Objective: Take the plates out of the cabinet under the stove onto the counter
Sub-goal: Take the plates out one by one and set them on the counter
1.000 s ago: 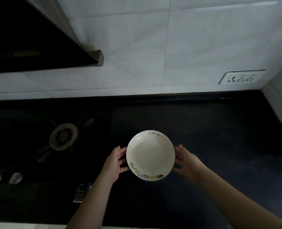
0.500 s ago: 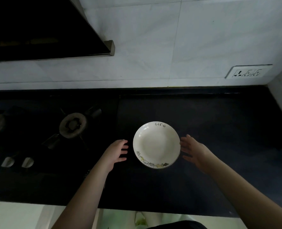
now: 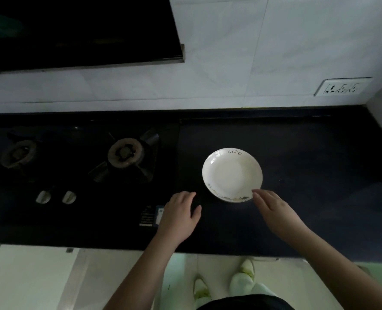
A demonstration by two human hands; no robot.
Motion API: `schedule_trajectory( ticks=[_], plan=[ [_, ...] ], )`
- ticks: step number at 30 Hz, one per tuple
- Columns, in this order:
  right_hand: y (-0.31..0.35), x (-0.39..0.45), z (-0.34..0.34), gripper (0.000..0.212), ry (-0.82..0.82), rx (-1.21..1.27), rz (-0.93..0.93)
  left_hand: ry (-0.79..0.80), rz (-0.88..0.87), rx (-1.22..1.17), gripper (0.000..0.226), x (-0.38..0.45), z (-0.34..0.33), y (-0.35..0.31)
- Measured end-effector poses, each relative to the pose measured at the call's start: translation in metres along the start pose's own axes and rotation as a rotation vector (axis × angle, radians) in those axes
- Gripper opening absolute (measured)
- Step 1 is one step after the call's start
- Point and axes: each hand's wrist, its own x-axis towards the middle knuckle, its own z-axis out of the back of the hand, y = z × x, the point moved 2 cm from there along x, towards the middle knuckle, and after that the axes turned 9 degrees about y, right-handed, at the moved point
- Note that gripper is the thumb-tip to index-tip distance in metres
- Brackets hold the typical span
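Note:
A white plate [image 3: 232,174] with "Life" written on its far rim and a patterned near rim lies flat on the dark counter [image 3: 308,166], right of the stove. My left hand [image 3: 181,214] hovers over the counter's front part, left of and nearer than the plate, fingers apart and empty. My right hand [image 3: 275,209] is just in front of the plate's near right rim, fingers spread, fingertips at or almost at the rim, holding nothing. The cabinet under the stove is out of view.
A black gas stove with two burners [image 3: 124,153] and two knobs [image 3: 55,196] fills the counter's left half. A range hood [image 3: 80,32] hangs above it. A wall socket [image 3: 343,87] sits at the back right. Below the counter edge are the floor and my pale shoes [image 3: 241,278].
Both hands have let go of the plate, which now rests on the counter, and have drawn back toward me. The view has tilted down, showing the counter's front edge and the floor.

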Motion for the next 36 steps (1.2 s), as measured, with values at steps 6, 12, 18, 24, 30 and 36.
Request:
schedule_trajectory(
  ticks=[6, 12, 18, 24, 30, 36],
  plan=[
    [-0.017, -0.033, -0.032, 0.055, -0.113, -0.349, 0.051, -0.008, -0.105, 0.161, 0.063, -0.044, -0.020, -0.008],
    [-0.032, -0.065, -0.051, 0.074, -0.142, -0.541, 0.097, -0.049, -0.060, 0.245, 0.064, -0.084, -0.030, -0.018],
    [-0.068, -0.103, -0.048, 0.082, -0.106, -0.563, 0.140, -0.057, -0.039, 0.260, 0.060, -0.125, -0.048, -0.039],
    [-0.114, -0.155, -0.051, 0.087, -0.066, -0.600, 0.188, -0.065, 0.008, 0.253, 0.063, -0.180, -0.073, -0.061],
    [-0.127, -0.197, -0.068, 0.082, -0.036, -0.640, 0.268, -0.055, 0.080, 0.276, 0.058, -0.246, -0.101, -0.090],
    [-0.114, -0.224, -0.091, 0.071, -0.017, -0.716, 0.367, -0.067, 0.178, 0.301, 0.059, -0.312, -0.107, -0.086]
  ],
)
